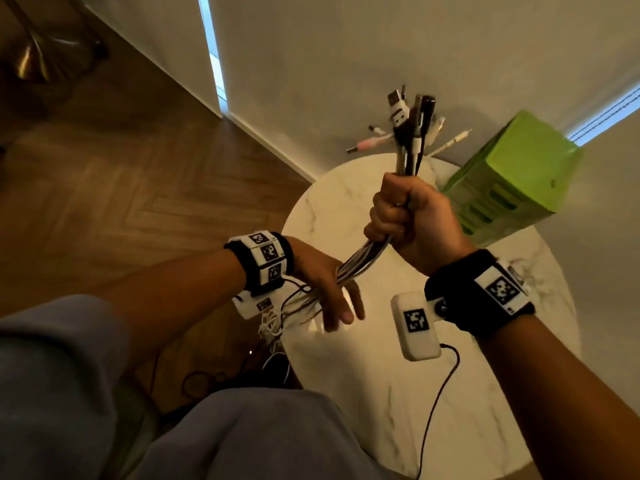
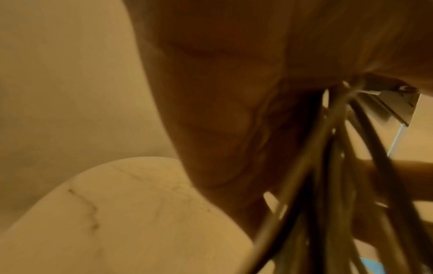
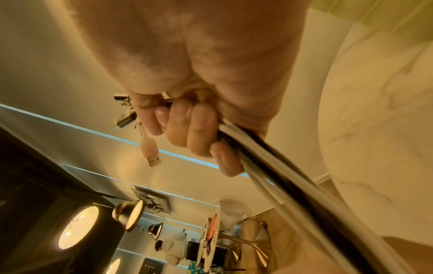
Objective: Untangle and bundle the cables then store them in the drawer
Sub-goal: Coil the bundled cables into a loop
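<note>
Right hand point(image 1: 412, 220) fisted tight round the cables point(image 1: 367, 252) above the marble table point(image 1: 363, 375), plugs fanned upward; left hand point(image 1: 325, 285) has loose, near-straight fingers round the strands below; risk: slack tails off the table edge re-tangle or slip free.

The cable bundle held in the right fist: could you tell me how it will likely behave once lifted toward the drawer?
Probably floppy: below the right hand the cable bundle sags across the left hand and trails off the table. Its connector ends splay loosely, so strands may slip apart.
</note>
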